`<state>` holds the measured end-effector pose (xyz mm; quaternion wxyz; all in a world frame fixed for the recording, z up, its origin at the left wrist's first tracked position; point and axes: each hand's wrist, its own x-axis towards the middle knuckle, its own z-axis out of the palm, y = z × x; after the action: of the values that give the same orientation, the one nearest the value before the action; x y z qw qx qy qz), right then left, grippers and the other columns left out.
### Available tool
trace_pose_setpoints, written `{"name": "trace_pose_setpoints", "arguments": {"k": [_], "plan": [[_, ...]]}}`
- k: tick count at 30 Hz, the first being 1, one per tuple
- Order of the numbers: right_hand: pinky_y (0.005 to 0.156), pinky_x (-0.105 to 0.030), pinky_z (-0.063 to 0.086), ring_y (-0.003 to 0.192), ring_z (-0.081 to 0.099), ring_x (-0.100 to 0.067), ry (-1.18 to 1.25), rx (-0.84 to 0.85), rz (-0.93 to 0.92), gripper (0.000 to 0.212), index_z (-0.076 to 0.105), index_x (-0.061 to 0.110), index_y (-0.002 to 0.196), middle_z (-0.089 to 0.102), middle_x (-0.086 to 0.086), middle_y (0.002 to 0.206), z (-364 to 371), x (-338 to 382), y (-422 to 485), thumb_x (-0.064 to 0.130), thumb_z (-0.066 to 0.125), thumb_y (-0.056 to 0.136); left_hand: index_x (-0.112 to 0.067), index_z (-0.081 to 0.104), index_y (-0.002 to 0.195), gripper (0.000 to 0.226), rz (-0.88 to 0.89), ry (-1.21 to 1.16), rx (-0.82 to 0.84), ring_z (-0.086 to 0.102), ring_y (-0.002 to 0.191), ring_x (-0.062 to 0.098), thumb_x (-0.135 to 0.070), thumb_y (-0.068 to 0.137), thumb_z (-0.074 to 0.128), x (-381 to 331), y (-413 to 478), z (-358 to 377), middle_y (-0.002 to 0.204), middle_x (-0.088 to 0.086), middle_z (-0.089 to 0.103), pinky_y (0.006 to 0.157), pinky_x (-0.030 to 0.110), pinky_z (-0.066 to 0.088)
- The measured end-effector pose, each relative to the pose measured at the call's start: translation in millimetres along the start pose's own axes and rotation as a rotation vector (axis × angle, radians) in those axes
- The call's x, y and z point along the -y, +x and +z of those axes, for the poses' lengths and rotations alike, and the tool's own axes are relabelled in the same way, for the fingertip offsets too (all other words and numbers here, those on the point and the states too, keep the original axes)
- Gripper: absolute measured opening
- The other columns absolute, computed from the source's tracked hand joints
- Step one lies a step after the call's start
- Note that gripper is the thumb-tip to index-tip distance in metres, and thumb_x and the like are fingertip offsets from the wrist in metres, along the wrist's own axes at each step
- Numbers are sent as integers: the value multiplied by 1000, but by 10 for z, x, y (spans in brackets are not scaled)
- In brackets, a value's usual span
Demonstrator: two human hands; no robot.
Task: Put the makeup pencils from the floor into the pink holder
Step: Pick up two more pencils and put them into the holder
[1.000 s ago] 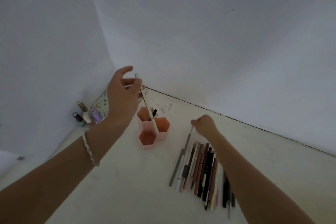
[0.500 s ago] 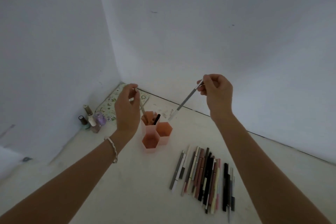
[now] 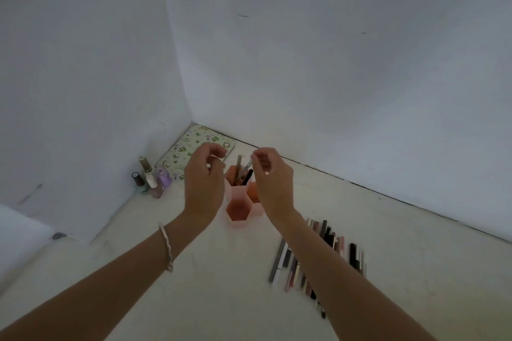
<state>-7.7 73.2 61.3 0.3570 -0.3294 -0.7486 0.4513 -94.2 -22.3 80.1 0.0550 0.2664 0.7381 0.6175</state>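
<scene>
The pink holder (image 3: 240,212), made of hexagonal cells, stands on the floor near the wall corner. Its far cell holds several pencils, one a beige pencil (image 3: 238,161) that stands free. My right hand (image 3: 274,180) is just right of the holder and pinches the top of a grey pencil (image 3: 248,165), whose lower end dips into that far cell. My left hand (image 3: 205,183) hovers left of the holder with loosely curled fingers and holds nothing. A row of makeup pencils (image 3: 322,249) lies on the floor at the right, partly hidden by my right forearm.
Several nail polish bottles (image 3: 151,180) stand against the left wall. A floral pad (image 3: 191,147) lies in the corner behind the holder. White walls close in at the left and back. Something white (image 3: 19,227) lies at the far left.
My right hand has carried the grey pencil left and down to the holder's far cell. My left hand has let go of its pencil, which now stands in the holder.
</scene>
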Motion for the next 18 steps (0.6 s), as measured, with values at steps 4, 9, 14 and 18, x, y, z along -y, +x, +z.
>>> {"name": "trace_pose_setpoints", "arguments": {"k": [4, 9, 14, 18], "plan": [[90, -22, 41, 101, 55, -12, -313, 126, -128, 17, 73, 13, 101, 65, 2, 110, -104, -89, 6, 22, 60, 94, -26, 53, 72, 34, -11, 5, 170, 57, 62, 7, 4, 84, 42, 14, -370, 172, 70, -5, 59, 60, 15, 46], [72, -9, 43, 80, 57, -3, -228, -135, -41, 17, 67, 19, 105, 64, 13, 95, -670, -142, 150, 16, 54, 95, -29, 55, 88, 23, -53, 360, 614, 60, 72, 7, -6, 90, 52, 328, -793, 632, 81, -11, 59, 59, 14, 50], [67, -5, 41, 75, 60, 3, -215, -132, 92, 19, 67, 23, 100, 68, 12, 91, -1089, -352, 94, 10, 55, 93, -13, 55, 112, 19, -226, 680, 810, 62, 100, 20, -19, 95, 50, 601, -932, 1057, 109, 4, 64, 84, 29, 51], [63, -8, 40, 65, 56, 2, -274, -123, 156, 19, 68, 21, 98, 68, 10, 89, -1306, -560, -19, 8, 54, 93, -11, 49, 119, 27, -204, 839, 789, 60, 109, 24, -26, 97, 51, 645, -955, 1242, 118, 6, 61, 87, 32, 47]]}}
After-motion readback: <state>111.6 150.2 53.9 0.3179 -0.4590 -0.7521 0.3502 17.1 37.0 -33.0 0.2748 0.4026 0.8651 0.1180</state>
